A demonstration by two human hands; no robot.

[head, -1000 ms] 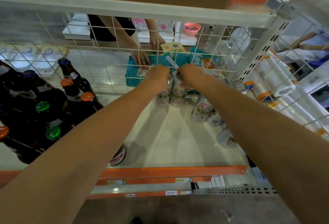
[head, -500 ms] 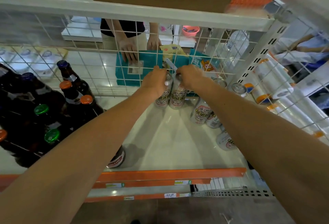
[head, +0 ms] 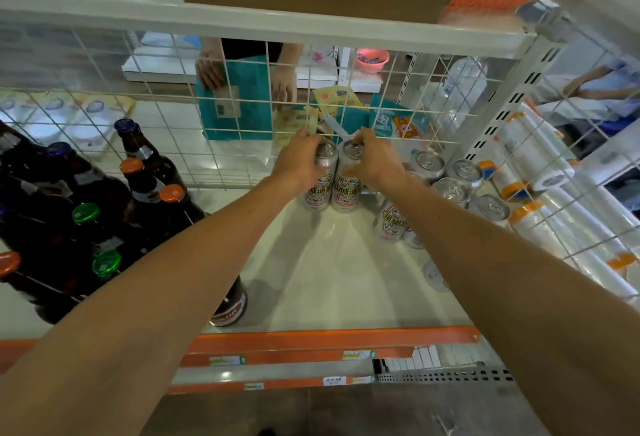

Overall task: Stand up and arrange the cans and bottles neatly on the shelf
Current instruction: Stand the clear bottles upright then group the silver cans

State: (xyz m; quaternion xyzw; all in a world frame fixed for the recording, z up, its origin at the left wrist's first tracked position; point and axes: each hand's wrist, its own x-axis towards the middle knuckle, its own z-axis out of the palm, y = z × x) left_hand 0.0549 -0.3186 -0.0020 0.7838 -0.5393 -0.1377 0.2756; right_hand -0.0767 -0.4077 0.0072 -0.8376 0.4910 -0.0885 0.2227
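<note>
Both arms reached to the back of the shelf, close to its wire back. The left hand held the left can near its top, its fingers curled round the rim. The right hand held the right can in the same way, with its fingers hooked over the far edge of the lid. The two stood upright and touching, side by side, and their bases looked to be down on the shelf.

To the right, a cluster of other cans stood near the corner, partly hidden by the right forearm. At the left end, dark bottles with orange, green and blue caps stood packed together. One more bottle showed from under the left forearm, near the orange front edge.

Beyond the wire side on the right lay rolls of clear film. Behind the wire back, another person's hands held a teal bag, and a few packets lay beside it.
</note>
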